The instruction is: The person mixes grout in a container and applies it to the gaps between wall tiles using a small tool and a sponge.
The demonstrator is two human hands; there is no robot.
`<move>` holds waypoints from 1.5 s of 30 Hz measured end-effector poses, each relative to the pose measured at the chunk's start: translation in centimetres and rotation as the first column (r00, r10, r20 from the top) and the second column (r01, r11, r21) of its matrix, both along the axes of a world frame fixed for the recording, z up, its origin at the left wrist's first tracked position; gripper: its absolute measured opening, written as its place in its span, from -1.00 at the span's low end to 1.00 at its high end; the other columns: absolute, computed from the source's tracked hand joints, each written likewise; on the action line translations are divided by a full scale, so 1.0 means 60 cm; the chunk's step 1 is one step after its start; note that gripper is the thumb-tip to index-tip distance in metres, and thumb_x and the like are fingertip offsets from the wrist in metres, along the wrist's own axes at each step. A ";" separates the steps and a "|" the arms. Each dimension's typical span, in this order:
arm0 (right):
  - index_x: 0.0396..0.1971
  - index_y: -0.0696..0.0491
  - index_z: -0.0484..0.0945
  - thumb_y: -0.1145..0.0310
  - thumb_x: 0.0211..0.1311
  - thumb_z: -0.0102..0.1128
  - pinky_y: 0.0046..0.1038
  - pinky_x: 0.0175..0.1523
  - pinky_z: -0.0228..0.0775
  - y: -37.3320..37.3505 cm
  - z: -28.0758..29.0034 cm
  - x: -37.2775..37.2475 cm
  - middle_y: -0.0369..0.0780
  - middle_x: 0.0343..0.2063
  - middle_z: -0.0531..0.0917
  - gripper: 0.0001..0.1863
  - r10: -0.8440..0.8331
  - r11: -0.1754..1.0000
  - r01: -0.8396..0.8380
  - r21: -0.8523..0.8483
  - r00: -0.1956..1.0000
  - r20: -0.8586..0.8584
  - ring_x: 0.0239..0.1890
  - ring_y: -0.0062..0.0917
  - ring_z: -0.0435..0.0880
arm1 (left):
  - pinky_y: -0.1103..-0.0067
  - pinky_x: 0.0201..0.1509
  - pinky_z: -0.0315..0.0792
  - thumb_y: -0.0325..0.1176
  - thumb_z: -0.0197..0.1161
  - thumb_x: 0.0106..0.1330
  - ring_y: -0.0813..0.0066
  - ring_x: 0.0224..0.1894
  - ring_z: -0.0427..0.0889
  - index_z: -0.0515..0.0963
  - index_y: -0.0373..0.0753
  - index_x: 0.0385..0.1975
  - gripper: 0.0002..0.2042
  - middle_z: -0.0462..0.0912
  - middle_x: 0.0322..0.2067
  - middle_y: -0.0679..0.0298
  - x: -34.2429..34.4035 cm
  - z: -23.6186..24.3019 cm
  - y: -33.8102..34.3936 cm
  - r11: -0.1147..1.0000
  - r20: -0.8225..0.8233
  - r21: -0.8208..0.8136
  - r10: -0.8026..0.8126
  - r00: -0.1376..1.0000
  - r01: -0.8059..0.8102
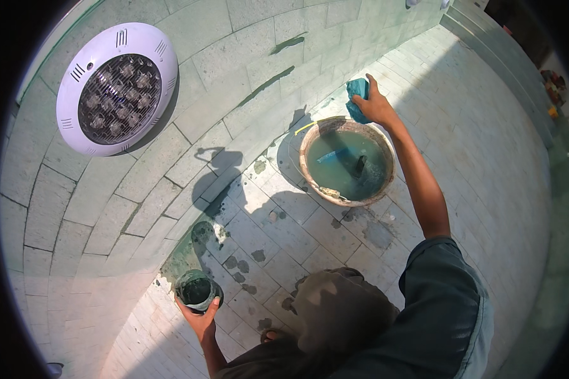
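Observation:
My left hand (203, 319) grips a small round container (212, 290) with dark green contents, low beside the foot of the tiled wall. My right hand (376, 104) is raised over the far rim of a bucket, its fingers closed on a crumpled teal cloth or sponge (358, 104). The worn bucket (306, 164) holds cloudy greenish water with a blue object and a dark object in it. A thin yellow item (305, 128) lies at its rim.
A round white light fitting (158, 69) is mounted on the tiled wall (139, 202) at my left. The pale tiled floor (487, 208) has wet patches and green smears near the wall. Steps (493, 57) rise at the back right, with small items (553, 95) beyond.

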State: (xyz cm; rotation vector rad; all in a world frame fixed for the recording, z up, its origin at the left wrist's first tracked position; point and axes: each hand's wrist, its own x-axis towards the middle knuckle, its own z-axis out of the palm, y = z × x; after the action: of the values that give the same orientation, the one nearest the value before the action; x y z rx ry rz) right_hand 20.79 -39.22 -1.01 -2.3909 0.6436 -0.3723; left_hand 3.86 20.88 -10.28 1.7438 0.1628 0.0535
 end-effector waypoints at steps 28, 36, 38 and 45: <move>0.35 0.27 0.12 0.58 0.15 -0.06 -0.10 0.39 0.10 0.394 -0.104 0.273 0.30 0.31 0.15 -0.32 0.126 0.968 -0.251 -0.004 0.472 0.873 0.36 0.29 0.06 | 0.38 0.38 0.18 -0.42 0.52 -0.04 0.24 0.27 0.34 0.05 -0.30 0.40 -0.03 0.32 0.24 0.10 0.047 -0.023 -0.012 0.999 0.074 -0.038 0.028 0.997 -0.026; 0.35 0.19 0.17 0.51 0.19 -0.11 -0.25 0.38 0.13 0.419 -0.179 0.145 0.23 0.33 0.17 -0.36 0.406 0.805 -0.586 0.090 0.655 0.637 0.39 0.12 0.12 | 0.37 0.39 0.16 -0.37 0.57 -0.11 0.20 0.28 0.32 -0.01 -0.35 0.41 0.06 0.27 0.26 0.06 0.017 0.002 0.017 0.988 0.066 -0.043 0.153 0.986 -0.151; 0.37 0.08 0.20 0.43 0.26 -0.13 -0.38 0.05 0.43 0.364 -0.188 0.148 0.14 0.20 0.42 -0.38 0.213 0.879 -0.445 0.168 0.684 0.698 0.00 -0.24 0.61 | 0.36 0.39 0.16 -0.37 0.57 -0.11 0.20 0.28 0.33 0.01 -0.33 0.41 0.05 0.29 0.25 0.07 0.012 -0.011 0.028 0.987 0.092 -0.040 0.161 0.983 -0.158; 0.39 0.19 0.09 0.31 0.21 -0.08 -0.20 0.02 0.41 0.078 -0.093 0.291 0.19 -0.11 0.60 -0.28 -0.366 0.915 0.095 0.393 0.605 0.707 -0.11 0.00 0.62 | 0.33 0.41 0.14 -0.43 0.53 -0.09 0.18 0.28 0.34 0.04 -0.32 0.40 0.00 0.30 0.26 0.07 0.022 -0.046 0.052 0.985 0.091 -0.075 0.161 0.983 -0.155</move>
State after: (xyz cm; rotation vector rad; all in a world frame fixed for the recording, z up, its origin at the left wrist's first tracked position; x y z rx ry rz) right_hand 38.24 -34.52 -6.61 -1.5851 0.5384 -1.2334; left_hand 5.17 23.98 -13.05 1.6547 0.2291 0.2457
